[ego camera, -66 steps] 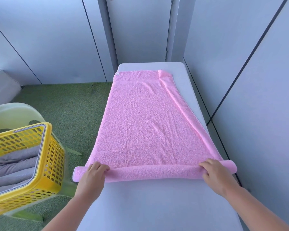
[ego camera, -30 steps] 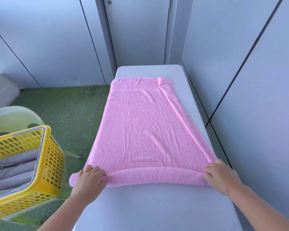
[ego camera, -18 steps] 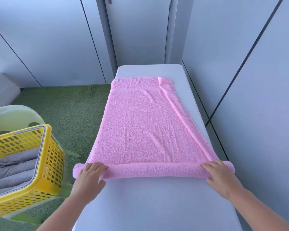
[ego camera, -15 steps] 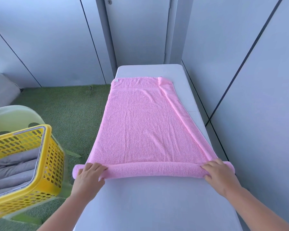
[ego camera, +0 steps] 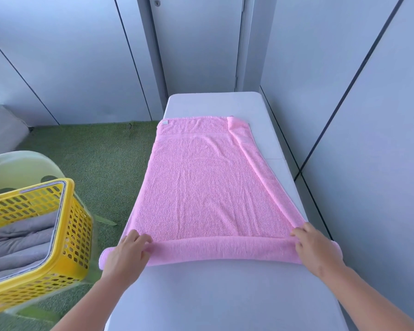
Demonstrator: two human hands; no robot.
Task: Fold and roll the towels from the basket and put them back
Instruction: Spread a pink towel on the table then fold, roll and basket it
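Head view: left hand (ego camera: 127, 254) and right hand (ego camera: 313, 249), each grip curled over one end, have just rolled the pink towel (ego camera: 208, 187) another turn thicker at the tabletop's (ego camera: 225, 297) near end, most still lying flat.

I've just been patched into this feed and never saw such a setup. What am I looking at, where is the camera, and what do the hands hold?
There is no machine here: a person works with bare hands, and all the pictures come from one wide-angle camera on their head, looking forward and down. A pink towel lies lengthwise on a pale grey table, its near end wound into a roll. The left hand grips the roll's left end, the right hand its right end. Left of the table, a yellow basket holds grey rolled towels.
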